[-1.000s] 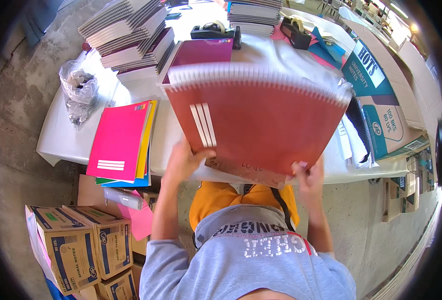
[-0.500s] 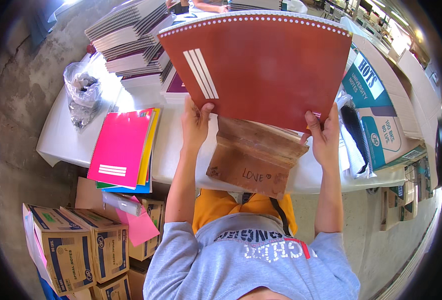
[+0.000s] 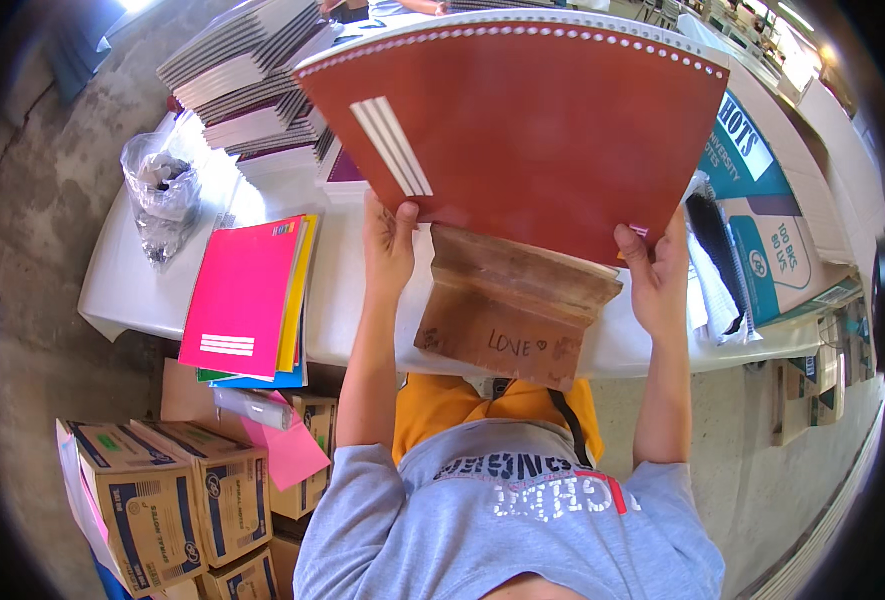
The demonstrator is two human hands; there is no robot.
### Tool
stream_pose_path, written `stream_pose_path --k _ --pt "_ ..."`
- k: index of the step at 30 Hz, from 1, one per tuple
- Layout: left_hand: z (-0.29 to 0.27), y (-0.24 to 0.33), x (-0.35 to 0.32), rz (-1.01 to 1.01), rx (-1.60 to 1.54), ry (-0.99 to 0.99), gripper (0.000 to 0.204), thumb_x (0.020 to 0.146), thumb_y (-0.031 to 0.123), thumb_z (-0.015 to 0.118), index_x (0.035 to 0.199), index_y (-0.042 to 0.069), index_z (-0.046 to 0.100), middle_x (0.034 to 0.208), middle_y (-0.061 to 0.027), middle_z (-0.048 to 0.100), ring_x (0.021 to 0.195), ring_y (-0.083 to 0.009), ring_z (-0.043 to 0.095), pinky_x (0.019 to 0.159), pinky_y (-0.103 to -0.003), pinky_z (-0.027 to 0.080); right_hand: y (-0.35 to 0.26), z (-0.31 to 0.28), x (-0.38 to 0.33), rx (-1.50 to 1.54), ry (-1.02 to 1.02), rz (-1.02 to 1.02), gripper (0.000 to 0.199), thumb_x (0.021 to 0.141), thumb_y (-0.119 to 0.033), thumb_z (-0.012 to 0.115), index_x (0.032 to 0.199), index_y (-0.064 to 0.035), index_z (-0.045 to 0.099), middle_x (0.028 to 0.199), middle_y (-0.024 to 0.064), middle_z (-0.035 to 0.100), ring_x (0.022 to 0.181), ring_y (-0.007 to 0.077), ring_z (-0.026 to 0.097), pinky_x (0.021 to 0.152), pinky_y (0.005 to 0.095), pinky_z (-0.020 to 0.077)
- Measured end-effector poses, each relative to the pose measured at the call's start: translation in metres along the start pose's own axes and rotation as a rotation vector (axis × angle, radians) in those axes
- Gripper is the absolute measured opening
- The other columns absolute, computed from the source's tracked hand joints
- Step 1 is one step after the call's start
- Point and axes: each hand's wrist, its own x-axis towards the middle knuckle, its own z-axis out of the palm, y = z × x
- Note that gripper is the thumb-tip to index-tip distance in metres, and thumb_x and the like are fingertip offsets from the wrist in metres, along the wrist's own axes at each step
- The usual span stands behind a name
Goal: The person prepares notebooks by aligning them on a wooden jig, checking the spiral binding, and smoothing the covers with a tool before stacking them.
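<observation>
A large reddish-brown notebook cover (image 3: 532,140), with a row of punched holes along its far edge and three white stripes at its left, is held up above the table. White pages show behind its top edge; no wire is visible in the holes. My left hand (image 3: 390,235) is closed on its lower left corner, thumb on the cover. At the lower right corner, my right hand (image 3: 655,260) grips it the same way, fingers mostly hidden behind. Beneath lies a worn, stepped brown wooden block (image 3: 502,320) with handwriting, at the table's near edge.
Left on the white table (image 3: 122,290) lies a stack of pink, yellow and blue notebooks (image 3: 242,290). Behind are piled spiral notebooks (image 3: 252,80) and a plastic bag (image 3: 162,190). A teal carton (image 3: 762,240) stands right. Brown cartons (image 3: 152,510) sit lower left. Another person's arm (image 3: 417,6) shows beyond.
The brown notebook comes slightly closer and looks larger in view. Both hands keep their hold on its lower corners. The whole view has shifted a little.
</observation>
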Motion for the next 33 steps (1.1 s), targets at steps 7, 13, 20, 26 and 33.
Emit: stream_pose_path --k 7,13,20,26,33 --pt "-0.003 -0.019 -0.026 -0.181 -0.086 0.004 0.029 0.094 0.022 0.05 0.116 0.004 0.045 0.093 -0.0024 0.056 0.078 -0.0092 0.051 0.066 -0.026 0.043 -0.01 0.0 0.009 -0.253 -0.133 -0.072 0.034 0.084 -0.006 0.063 0.112 -0.001 0.044 0.085 0.0125 0.063 0.07 0.0153 0.06 0.063 0.0239 0.0449" --pt "-0.024 -0.002 -0.048 -0.516 0.279 -0.151 0.044 0.091 0.013 0.053 0.13 0.002 0.037 0.117 -0.0094 0.053 0.106 -0.0168 0.052 0.093 -0.034 0.041 0.028 -0.032 -0.01 -0.069 -0.227 0.052 0.044 0.078 -0.011 0.07 0.113 -0.0029 0.044 0.102 0.0095 0.061 0.094 0.0173 0.058 0.087 0.0292 0.0419" --pt "-0.003 0.003 -0.01 -0.239 -0.231 -0.062 0.07 0.091 0.055 0.034 0.138 0.003 0.027 0.135 -0.0111 0.037 0.127 -0.0208 0.032 0.105 -0.036 0.023 0.045 0.008 -0.029 0.461 0.076 0.252 0.107 0.053 -0.015 0.087 0.137 -0.0049 0.022 0.117 0.0091 0.05 0.112 0.0182 0.048 0.097 0.0321 0.0388" --pt "-0.011 -0.032 -0.053 -0.421 0.004 -0.089 0.086 0.077 0.052 0.06 0.137 0.001 0.027 0.129 -0.0083 0.042 0.121 -0.0199 0.039 0.1 -0.032 0.03 0.049 0.006 -0.037 0.201 0.034 0.254 0.073 0.053 -0.007 0.086 0.116 -0.0005 0.051 0.111 0.0072 0.056 0.103 0.0168 0.053 0.091 0.0324 0.0428" --pt "-0.007 -0.023 -0.05 -0.581 0.18 -0.266 0.094 0.066 0.042 0.073 0.136 0.0 0.028 0.124 -0.0114 0.045 0.118 -0.0225 0.04 0.101 -0.031 0.03 0.064 -0.004 -0.044 0.284 -0.04 0.532 0.084 0.045 -0.011 0.091 0.117 0.0002 0.049 0.114 0.0079 0.054 0.108 0.0176 0.05 0.093 0.035 0.0411"
